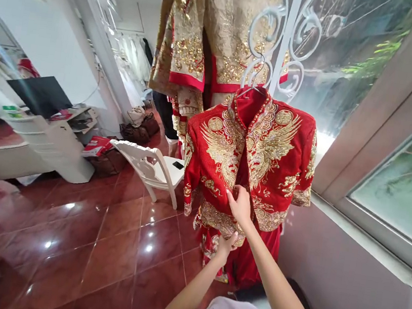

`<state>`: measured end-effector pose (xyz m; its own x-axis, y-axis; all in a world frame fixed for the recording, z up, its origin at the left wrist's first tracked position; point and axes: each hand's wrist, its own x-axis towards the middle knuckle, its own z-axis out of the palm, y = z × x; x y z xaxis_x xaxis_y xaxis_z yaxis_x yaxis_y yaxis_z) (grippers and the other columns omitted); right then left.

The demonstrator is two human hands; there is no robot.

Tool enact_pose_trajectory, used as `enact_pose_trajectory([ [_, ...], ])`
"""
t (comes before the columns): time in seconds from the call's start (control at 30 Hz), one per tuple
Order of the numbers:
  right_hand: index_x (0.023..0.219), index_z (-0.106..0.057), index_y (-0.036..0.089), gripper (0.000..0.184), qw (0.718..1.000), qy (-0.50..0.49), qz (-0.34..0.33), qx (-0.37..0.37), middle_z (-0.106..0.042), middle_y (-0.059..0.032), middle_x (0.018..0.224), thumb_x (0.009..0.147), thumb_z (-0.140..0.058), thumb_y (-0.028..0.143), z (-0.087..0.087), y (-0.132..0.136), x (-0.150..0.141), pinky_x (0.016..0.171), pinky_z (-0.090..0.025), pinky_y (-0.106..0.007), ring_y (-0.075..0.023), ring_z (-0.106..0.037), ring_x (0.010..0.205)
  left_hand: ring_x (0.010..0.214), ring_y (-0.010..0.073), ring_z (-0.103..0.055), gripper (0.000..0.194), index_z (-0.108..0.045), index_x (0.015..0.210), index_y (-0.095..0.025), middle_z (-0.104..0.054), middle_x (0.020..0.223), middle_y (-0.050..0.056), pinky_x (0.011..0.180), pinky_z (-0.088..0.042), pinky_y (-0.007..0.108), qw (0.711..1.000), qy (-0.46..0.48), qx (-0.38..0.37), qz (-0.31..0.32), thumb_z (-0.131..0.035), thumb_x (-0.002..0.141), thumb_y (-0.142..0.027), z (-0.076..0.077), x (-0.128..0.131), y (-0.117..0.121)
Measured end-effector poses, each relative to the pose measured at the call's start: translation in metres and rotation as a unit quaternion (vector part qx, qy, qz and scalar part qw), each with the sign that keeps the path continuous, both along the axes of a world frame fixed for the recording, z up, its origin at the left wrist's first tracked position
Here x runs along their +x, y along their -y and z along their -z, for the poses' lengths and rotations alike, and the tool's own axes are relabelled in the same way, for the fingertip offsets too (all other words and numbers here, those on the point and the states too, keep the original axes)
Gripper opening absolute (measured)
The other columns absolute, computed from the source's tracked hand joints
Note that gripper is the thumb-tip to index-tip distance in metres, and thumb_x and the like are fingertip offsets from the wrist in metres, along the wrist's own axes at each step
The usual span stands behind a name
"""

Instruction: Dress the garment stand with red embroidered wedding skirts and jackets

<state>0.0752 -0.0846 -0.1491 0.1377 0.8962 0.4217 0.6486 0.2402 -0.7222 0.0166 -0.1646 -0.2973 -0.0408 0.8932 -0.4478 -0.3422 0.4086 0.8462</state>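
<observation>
A red jacket (267, 153) with gold embroidery hangs on a hanger from a white scrolled rack (289, 38), with a red skirt (248, 257) below it. My right hand (239, 205) lies on the jacket's front near the lower hem, fingers curled against the cloth. Just beneath, my left hand (224, 246) grips the jacket's gold-trimmed hem from below, fingers closed on the fabric. Both arms reach up from the bottom of the view.
A gold and red robe (207, 37) hangs higher up behind. A white plastic chair (151, 164) with a dark phone (178, 165) stands left on the red tiled floor. A white desk (38, 146) with a monitor is far left. A window wall (374, 214) runs along the right.
</observation>
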Motion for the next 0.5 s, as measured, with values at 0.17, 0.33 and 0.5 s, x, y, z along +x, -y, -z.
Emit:
enact_pose_trajectory([
  [0.17, 0.117, -0.052, 0.013, 0.065, 0.949, -0.263, -0.131, -0.117, -0.058, -0.0175, 0.120, 0.062, -0.070, 0.042, 0.020, -0.019, -0.028, 0.094, -0.042, -0.042, -0.0275, -0.055, 0.108, 0.071, 0.0214, -0.065, 0.041, -0.061, 0.086, -0.017, -0.068, 0.083, 0.009, 0.057, -0.052, 0.032, 0.992, -0.072, -0.003, 0.100, -0.080, 0.055, -0.037, -0.030, -0.056, 0.004],
  [0.33, 0.096, -0.059, 0.013, 0.041, 0.905, -0.374, -0.159, -0.129, -0.068, -0.0135, 0.102, 0.067, -0.064, 0.042, 0.018, -0.024, -0.012, 0.083, -0.049, -0.039, -0.0243, -0.064, 0.090, 0.067, 0.0216, -0.064, 0.019, -0.059, 0.070, -0.020, -0.060, 0.060, 0.003, 0.058, -0.051, 0.033, 0.951, -0.268, 0.143, 0.059, -0.069, 0.067, -0.037, -0.138, -0.174, -0.040],
  [0.5, 0.091, -0.062, 0.013, 0.039, 0.902, -0.385, -0.164, -0.105, -0.070, -0.0115, 0.095, 0.067, -0.066, 0.043, 0.023, -0.010, 0.000, 0.080, -0.050, -0.037, -0.0230, -0.064, 0.084, 0.089, 0.0171, -0.059, 0.022, -0.058, 0.088, -0.019, -0.064, 0.086, 0.005, 0.079, -0.048, 0.030, 0.854, -0.401, 0.316, -0.102, -0.059, 0.076, -0.037, -0.237, -0.225, -0.115],
])
